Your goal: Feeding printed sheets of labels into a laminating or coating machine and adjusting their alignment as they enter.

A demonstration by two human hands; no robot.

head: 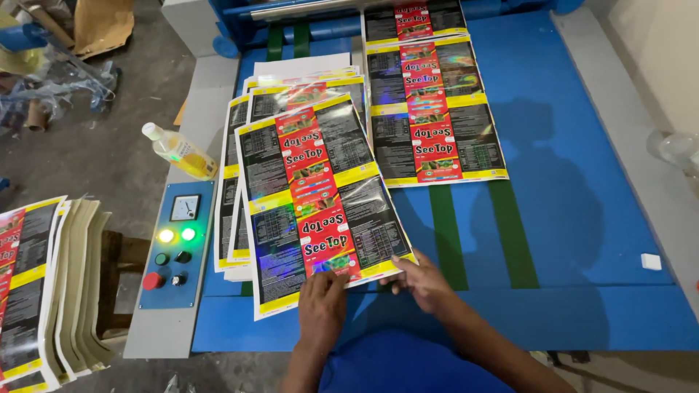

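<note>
Both hands rest on the near edge of the top printed sheet [320,204], a glossy black, yellow and red sheet that lies tilted on a loose stack of like sheets [237,182] on the blue bench [575,189]. The left hand [322,306] lies flat on the sheet's bottom edge, fingers together and pressed down on the paper, not curled round it. The right hand [421,280] sits at the sheet's lower right corner with its fingertips on the edge; whether the thumb goes under the paper cannot be told. The stack beneath is fanned out, its edges showing to the left and at the far end.

Just beyond and to the right, a second printed sheet [435,124] lies flat on the bench, with another sheet [415,20] coming out from under a metal roller [306,9] at the far end. Green belts [445,233] run along the bench under the sheets.

Left of the stack is a grey panel [178,247] with a dial, two lit green lamps, a red button and black knobs. A plastic bottle of yellow liquid [180,151] lies at the far end of that panel. Well to the left, off the bench, stands a tall pile of printed sheets [40,284]. A small white block [651,261] lies near the bench's right edge
</note>
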